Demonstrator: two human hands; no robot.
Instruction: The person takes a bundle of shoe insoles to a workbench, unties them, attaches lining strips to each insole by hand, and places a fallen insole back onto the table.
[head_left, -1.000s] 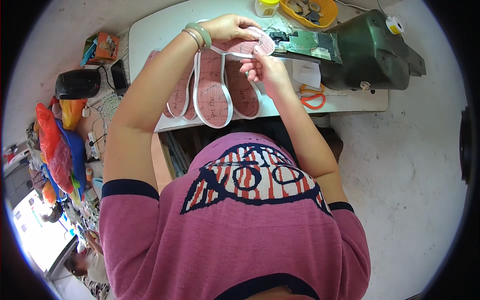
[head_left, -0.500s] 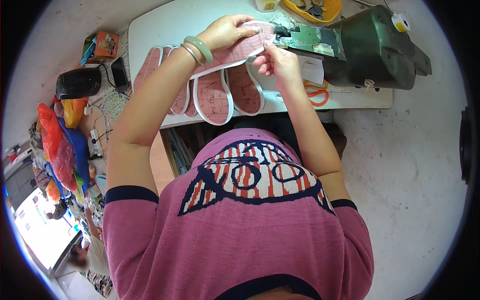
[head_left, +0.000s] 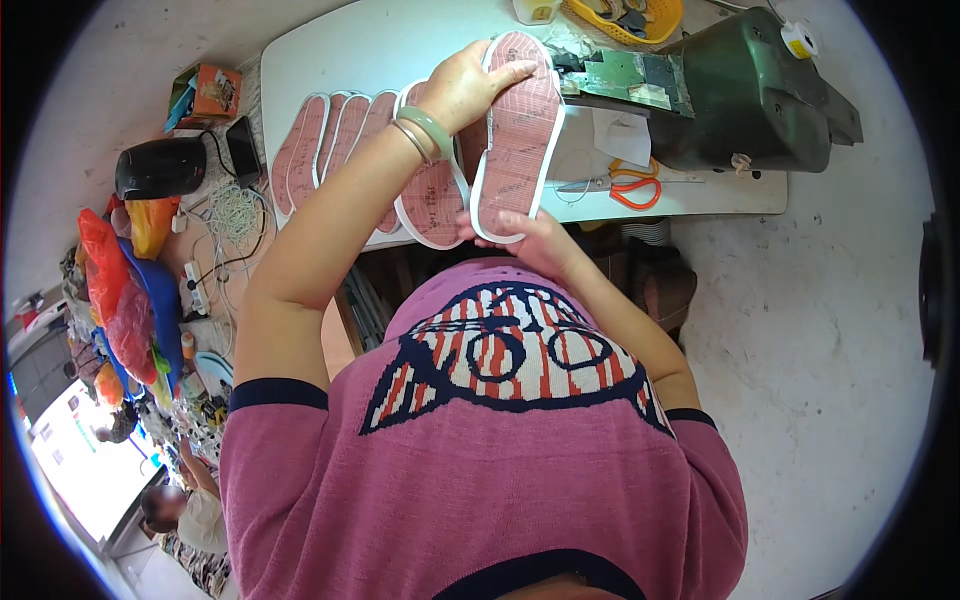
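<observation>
A pink patterned insole (head_left: 520, 130) with white edge binding is held up lengthwise over the table's front edge. My left hand (head_left: 472, 85) grips its upper end, thumb across the top face. At the lower end my right hand (head_left: 530, 242) pinches it, thumb on top and fingers partly hidden underneath. Just left of it, another bound insole (head_left: 432, 205) lies partly under my left wrist. Further left, several similar insoles (head_left: 302, 150) lie overlapping in a row. The green sewing machine (head_left: 750, 90) stands to the right, its narrow arm end close to the held insole's upper end.
Orange-handled scissors (head_left: 635, 190) lie near the front edge of the white table (head_left: 340, 55), beside a white paper piece (head_left: 622, 135). A yellow basket (head_left: 660, 22) sits at the back. Left of the table are a phone (head_left: 241, 150), tangled cord (head_left: 235, 215) and a seated person (head_left: 190, 515).
The insole has come away from the machine's arm end and turned from slanting to nearly upright in view. My right hand has moved down to its lower end; my left has shifted slightly right.
</observation>
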